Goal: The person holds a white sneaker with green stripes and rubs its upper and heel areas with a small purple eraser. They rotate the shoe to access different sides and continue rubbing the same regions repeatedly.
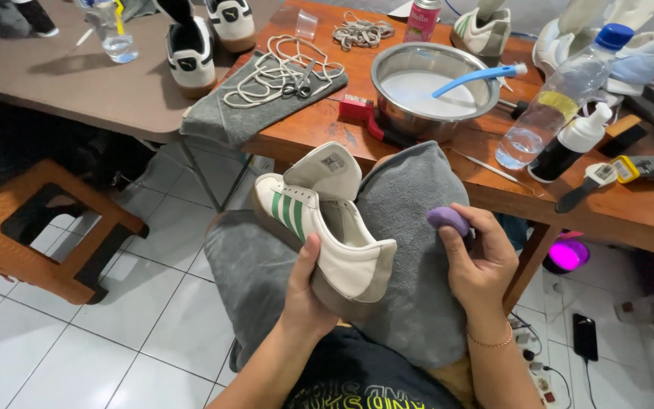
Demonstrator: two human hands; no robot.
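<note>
My left hand [306, 297] grips a white sneaker [327, 223] with green side stripes from below, its tongue lifted and no laces in it. My right hand [480, 257] holds a small purple sponge-like pad [448, 219] between thumb and fingers, just right of the shoe's heel. A grey towel [410, 250] lies over my lap beneath both. On the wooden table [319, 129] ahead stands a steel bowl [433, 83] of white liquid with a blue brush [478, 77] resting in it.
Loose laces and scissors [281, 76] lie on a grey cloth. A clear bottle with a blue cap [562, 98], a dark pump bottle [573, 144], brushes and other sneakers [191, 49] crowd the tables. An orange stool [39, 227] stands left on the tiled floor.
</note>
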